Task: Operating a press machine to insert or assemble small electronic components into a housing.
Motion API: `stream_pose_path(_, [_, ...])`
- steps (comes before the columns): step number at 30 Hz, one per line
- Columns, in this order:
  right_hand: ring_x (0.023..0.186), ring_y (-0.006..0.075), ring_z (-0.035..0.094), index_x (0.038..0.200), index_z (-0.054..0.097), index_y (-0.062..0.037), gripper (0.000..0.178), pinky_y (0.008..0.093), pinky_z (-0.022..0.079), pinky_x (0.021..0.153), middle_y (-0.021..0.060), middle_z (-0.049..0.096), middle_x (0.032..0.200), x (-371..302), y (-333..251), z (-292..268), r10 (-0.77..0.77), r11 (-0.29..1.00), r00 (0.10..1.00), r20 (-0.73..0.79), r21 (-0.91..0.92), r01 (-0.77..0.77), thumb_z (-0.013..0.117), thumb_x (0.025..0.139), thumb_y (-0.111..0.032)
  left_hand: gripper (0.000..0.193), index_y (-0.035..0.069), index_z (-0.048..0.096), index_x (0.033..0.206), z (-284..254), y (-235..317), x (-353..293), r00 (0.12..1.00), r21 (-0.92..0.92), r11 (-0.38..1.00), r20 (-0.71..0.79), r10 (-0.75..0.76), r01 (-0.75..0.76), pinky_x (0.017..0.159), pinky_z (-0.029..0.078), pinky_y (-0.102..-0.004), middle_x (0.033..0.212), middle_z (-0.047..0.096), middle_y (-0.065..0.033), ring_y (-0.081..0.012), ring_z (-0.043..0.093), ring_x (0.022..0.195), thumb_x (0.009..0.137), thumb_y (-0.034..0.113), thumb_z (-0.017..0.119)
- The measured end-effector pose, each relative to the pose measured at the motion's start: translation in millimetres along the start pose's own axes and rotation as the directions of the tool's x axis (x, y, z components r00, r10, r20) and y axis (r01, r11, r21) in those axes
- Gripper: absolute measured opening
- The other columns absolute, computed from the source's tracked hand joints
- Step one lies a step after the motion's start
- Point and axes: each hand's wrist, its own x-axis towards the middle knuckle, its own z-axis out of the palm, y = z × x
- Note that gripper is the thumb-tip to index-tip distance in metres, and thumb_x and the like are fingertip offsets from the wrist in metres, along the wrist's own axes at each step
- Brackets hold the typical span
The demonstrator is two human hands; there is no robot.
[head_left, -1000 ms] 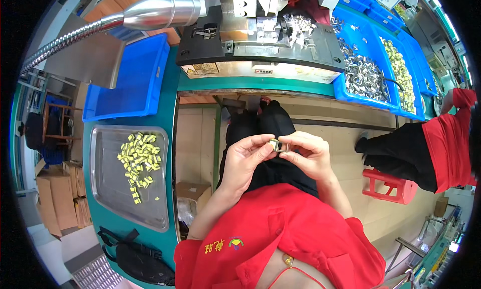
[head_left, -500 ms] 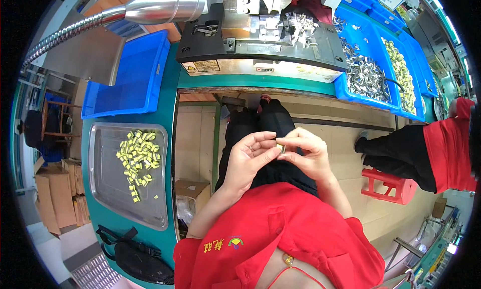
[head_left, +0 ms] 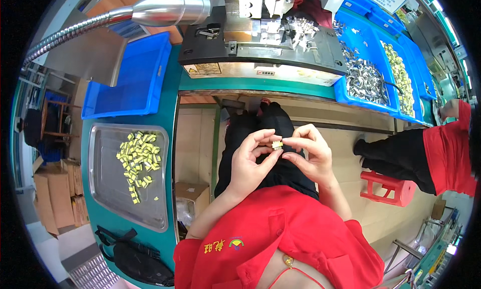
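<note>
A small yellow part with a metal clip is pinched between the fingertips of both hands over my lap. My left hand holds it from the left with thumb and fingers. My right hand grips it from the right. A steel tray at the left holds a pile of similar yellow parts. A press machine stands on the green bench straight ahead.
A blue bin sits behind the tray, under a silver gooseneck lamp. Blue bins of metal clips and yellow parts line the right. A person in red sits at right beside a red stool. A black bag lies at lower left.
Both hands have turned the small part between the fingertips; its metal frame faced me earlier, now its yellow side shows. The hands stayed over my lap.
</note>
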Motion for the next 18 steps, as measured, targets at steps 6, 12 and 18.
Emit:
stream_pose_path(6, [0.071, 0.0141, 0.049, 0.091, 0.069, -0.0063, 0.029, 0.0256, 0.042, 0.060, 0.0039, 0.051, 0.080, 1, -7, 2, -0.072, 0.996, 0.997, -0.004, -0.054, 0.072, 0.076, 0.064, 0.000, 0.042, -0.002, 0.046, 0.118, 1, 5, 1, 0.994, 0.127, 0.986, 0.039, 0.104, -0.108, 0.084, 0.049, -0.0284, 0.107, 0.059, -0.0153, -0.0181, 0.059, 0.098, 0.079, -0.009, 0.059])
stream_pose_path(12, [0.071, 0.0165, 0.054, 0.085, 0.069, -0.0070, 0.019, 0.0262, 0.044, 0.061, 0.0035, 0.055, 0.077, -6, 9, 1, -0.134, 0.990, 0.991, -0.009, 0.035, 0.135, 0.074, 0.068, -0.001, 0.045, -0.002, 0.045, 0.117, 4, 4, -4, 1.000, 0.213, 0.977, 0.000, 0.011, -0.010, 0.082, 0.051, -0.0299, 0.102, 0.060, -0.0155, -0.0205, 0.060, 0.097, 0.076, -0.010, 0.062])
stream_pose_path(18, [0.072, 0.0172, 0.054, 0.084, 0.065, -0.0033, 0.013, 0.0274, 0.044, 0.062, 0.0051, 0.052, 0.079, -13, 8, 0, -0.144, 0.985, 0.989, -0.033, 0.087, 0.146, 0.070, 0.072, -0.002, 0.042, -0.001, 0.046, 0.114, 4, -1, -8, 0.999, 0.226, 0.973, 0.010, 0.048, -0.050, 0.080, 0.051, -0.0269, 0.101, 0.060, -0.0139, -0.0182, 0.060, 0.094, 0.077, -0.010, 0.062])
